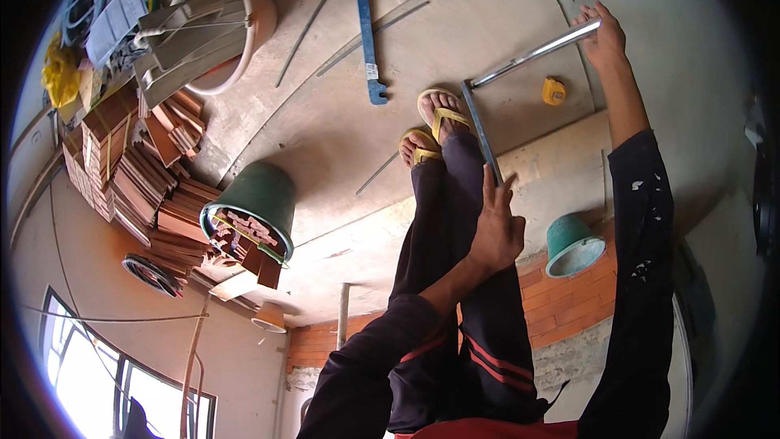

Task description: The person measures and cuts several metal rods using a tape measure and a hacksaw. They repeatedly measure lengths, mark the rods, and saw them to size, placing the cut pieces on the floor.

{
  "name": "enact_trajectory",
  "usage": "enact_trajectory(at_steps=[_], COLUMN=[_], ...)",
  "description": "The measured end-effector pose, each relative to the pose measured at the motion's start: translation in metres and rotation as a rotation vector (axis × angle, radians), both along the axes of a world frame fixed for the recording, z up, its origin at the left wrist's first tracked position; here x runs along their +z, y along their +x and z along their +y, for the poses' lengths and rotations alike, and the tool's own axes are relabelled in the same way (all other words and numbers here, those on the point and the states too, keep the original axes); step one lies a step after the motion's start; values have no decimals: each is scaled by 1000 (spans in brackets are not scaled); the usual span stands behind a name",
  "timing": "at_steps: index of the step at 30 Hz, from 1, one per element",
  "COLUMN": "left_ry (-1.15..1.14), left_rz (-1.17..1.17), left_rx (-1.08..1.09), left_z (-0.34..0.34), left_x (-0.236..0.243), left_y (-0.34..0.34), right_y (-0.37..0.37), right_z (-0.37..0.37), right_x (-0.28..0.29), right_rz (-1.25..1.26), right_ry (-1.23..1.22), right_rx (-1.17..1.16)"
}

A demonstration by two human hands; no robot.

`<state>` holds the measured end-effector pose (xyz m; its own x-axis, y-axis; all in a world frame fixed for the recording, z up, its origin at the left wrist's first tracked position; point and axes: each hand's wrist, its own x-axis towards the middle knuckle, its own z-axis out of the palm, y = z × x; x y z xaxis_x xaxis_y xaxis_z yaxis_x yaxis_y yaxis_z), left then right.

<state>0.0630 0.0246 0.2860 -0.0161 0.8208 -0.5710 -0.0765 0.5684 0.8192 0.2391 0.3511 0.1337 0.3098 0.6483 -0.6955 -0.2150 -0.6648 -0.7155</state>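
My right hand (603, 36) grips the far end of a shiny silver metal bar (528, 55) on the right. That bar meets a darker flat metal bar (478, 132) at an angle near my sandalled foot (447, 118). My left hand (496, 232) is closed at the lower end of the darker bar, with the index finger lying along it. A yellow tape measure (554, 91) lies just below the silver bar, and a long blue metal bar (364, 28) lies on the floor beyond my feet.
Stacked terracotta pieces (158, 191) and a green bucket of broken pieces (272, 187) are at the left. A pink basin with metal items (258, 20) is upper left. A small green bucket (569, 236) stands right. Thin rods (378, 175) lie on the concrete floor (341, 138).
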Motion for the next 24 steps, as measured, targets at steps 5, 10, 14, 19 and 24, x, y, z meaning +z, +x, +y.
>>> enact_trajectory(at_steps=[5,10,14,19,24], left_ry=[-387,-637,-993,-923,-879], left_rz=[-427,-590,-661,-498,-382], left_rx=[340,308,389,267,109], left_z=[10,21,42,34,43], left_x=[16,10,5,-6,-6], left_y=[6,-5,-22,-3,-4], right_y=[-16,-31,-41,-41,-38], right_z=[-9,-14,-17,-19,-22], right_x=[14,32,37,44,48], right_rz=[-54,-89,-101,-108,-135], right_ry=[12,14,82,90,64], right_rx=[-62,-85,-35,-6,57])
